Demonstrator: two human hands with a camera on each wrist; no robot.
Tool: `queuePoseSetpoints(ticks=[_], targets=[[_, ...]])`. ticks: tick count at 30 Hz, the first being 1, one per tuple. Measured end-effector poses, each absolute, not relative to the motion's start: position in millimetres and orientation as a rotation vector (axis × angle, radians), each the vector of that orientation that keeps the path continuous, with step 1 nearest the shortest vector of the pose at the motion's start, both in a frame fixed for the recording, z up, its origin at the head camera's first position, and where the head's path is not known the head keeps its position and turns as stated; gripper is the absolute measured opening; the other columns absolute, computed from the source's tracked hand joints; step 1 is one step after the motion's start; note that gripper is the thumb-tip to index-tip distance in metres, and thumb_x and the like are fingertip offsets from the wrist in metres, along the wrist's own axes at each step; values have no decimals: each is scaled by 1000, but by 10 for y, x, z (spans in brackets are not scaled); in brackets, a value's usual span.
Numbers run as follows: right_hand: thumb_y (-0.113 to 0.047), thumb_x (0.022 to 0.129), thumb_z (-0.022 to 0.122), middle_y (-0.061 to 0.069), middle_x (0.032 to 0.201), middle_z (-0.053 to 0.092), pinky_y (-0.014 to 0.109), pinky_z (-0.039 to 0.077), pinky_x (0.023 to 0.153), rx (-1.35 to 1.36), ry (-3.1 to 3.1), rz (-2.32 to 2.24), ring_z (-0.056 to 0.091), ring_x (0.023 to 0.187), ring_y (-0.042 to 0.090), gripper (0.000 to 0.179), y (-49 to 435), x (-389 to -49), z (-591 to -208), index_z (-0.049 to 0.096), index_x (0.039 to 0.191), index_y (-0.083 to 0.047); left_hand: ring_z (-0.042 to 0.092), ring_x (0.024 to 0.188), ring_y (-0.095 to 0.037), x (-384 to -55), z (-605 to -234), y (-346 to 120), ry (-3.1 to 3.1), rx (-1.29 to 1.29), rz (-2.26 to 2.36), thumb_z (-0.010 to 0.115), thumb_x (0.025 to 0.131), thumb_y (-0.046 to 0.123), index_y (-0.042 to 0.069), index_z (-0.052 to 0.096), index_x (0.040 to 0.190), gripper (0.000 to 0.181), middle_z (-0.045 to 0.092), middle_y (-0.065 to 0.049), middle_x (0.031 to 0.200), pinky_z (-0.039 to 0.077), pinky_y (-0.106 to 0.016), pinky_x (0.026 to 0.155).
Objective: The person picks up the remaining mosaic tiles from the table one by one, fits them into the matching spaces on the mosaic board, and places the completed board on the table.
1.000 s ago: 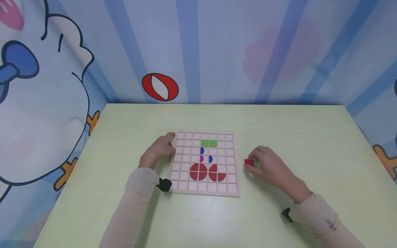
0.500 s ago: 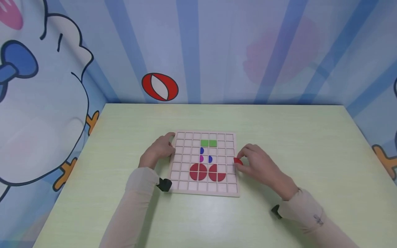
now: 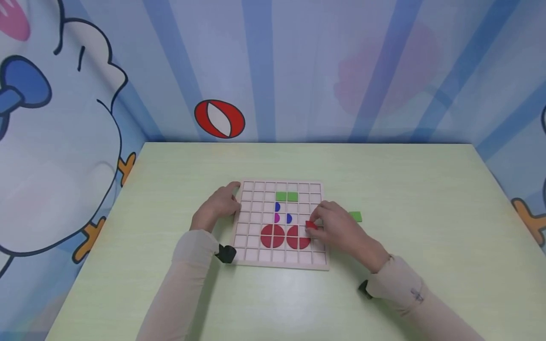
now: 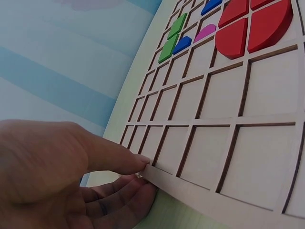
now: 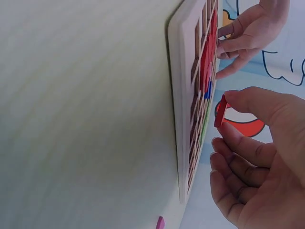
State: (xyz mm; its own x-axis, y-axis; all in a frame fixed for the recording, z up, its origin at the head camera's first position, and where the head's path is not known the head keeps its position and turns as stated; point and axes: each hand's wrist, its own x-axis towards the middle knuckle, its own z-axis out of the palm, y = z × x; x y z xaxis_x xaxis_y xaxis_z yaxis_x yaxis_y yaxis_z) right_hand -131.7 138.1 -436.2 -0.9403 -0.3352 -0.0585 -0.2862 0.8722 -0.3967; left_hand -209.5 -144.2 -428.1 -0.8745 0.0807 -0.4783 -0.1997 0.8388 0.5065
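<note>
A pale wooden grid board (image 3: 281, 266) lies on the table, several coloured pieces set in its cells. My left hand (image 3: 217, 206) holds its left edge; in the left wrist view the thumb lies on the rim and the other fingers curl beside it. Between thumb and forefinger my right hand (image 3: 341, 229) pinches a red quarter-circle piece (image 3: 311, 224) above the board's right part. Just below left of it, a red circle (image 3: 297, 238) has its upper right quarter open. To its left sits a full red circle (image 3: 272, 236).
Two green squares (image 3: 286, 196), small blue half-rounds (image 3: 289, 218) and a magenta one (image 3: 277, 218) sit higher on the board. A loose green piece (image 3: 356, 216) lies right of it, behind my right hand. The right wrist view shows a pink piece (image 5: 160, 222) on the table.
My right hand has moved left from beside the board to over its right part, carrying the red piece. The green piece on the table has come into fuller view. My left hand stays put.
</note>
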Motion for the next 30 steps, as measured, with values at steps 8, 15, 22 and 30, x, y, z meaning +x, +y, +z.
queuePoseSetpoints(ticks=[8,15,22,30], targets=[[-32,78,77,-1,94,59,28,48,77,-508,2880,-590,50,86,14,28,1307,-1298,-4425,68,94,-11,47,102,-27,-2083,-4290,-1443,2527,-103,772,53,91,13,19,26,151,66,49,-13,116,40,-41,86],[-33,79,76,-2,90,57,28,47,76,-522,2905,-557,49,84,14,26,1262,-1300,-4468,66,91,-12,48,99,-27,-2081,-4293,-1444,2530,-96,772,53,91,12,19,26,151,66,50,-13,115,40,-39,82],[-33,79,76,-2,87,55,29,47,76,-505,2924,-539,49,84,15,26,1231,-1302,-4455,66,89,-12,48,98,-27,-2101,-4319,-1442,2527,-108,779,54,91,12,18,27,150,66,50,-13,114,40,-38,81],[-32,80,76,-2,88,55,29,47,78,-539,2930,-531,48,85,15,26,1230,-1290,-4445,66,91,-11,49,97,-26,-2092,-4307,-1447,2532,-89,779,53,91,12,17,26,151,66,51,-13,113,40,-38,80]])
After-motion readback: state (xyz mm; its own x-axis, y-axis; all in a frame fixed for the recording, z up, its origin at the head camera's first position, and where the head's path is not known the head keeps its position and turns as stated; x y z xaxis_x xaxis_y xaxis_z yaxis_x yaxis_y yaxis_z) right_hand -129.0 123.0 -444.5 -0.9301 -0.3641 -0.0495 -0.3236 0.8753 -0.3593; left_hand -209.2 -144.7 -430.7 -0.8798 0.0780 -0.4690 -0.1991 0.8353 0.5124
